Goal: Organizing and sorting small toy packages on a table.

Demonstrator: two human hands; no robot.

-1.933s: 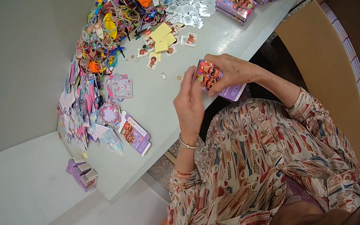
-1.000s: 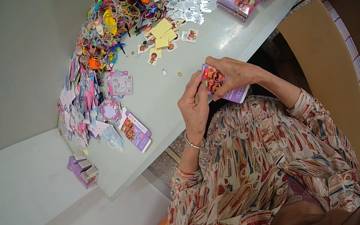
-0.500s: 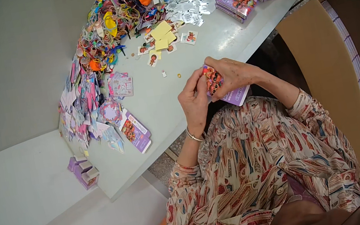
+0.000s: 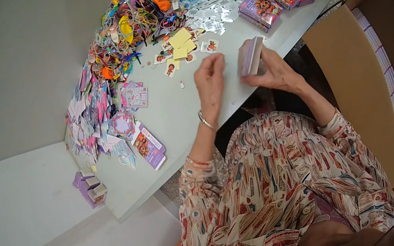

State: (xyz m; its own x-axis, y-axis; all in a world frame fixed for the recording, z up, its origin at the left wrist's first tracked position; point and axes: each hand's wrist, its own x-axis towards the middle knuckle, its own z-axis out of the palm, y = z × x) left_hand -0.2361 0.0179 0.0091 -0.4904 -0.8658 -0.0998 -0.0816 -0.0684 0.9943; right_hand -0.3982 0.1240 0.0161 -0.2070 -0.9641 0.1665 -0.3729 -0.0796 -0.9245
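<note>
My right hand [image 4: 274,72] grips a small purple box [image 4: 250,58], tilted up with a pale end toward me. My left hand [image 4: 211,83] is apart from it, over the table to the left, with its fingers curled together; whatever is in them, if anything, is hidden. A tiny round piece [image 4: 233,103] lies near the table edge between my hands. To the left of my left hand is a tiny white charm [image 4: 181,84]. Beyond my left hand are yellow paper slips [image 4: 180,38] and small picture cards [image 4: 210,46].
Several purple boxes [image 4: 261,8] stand at the far right. Silvery packets [image 4: 214,8] and a heap of colourful hair ties [image 4: 125,36] spread along the back. Shiny sachets [image 4: 89,115] and a flat purple carton [image 4: 148,147] lie left. A large cardboard box [image 4: 352,86] is at my right.
My hands have parted: the right lifted and tilted the box away from me, the left let go and moved over the table. The purple carton flap below the hands no longer shows.
</note>
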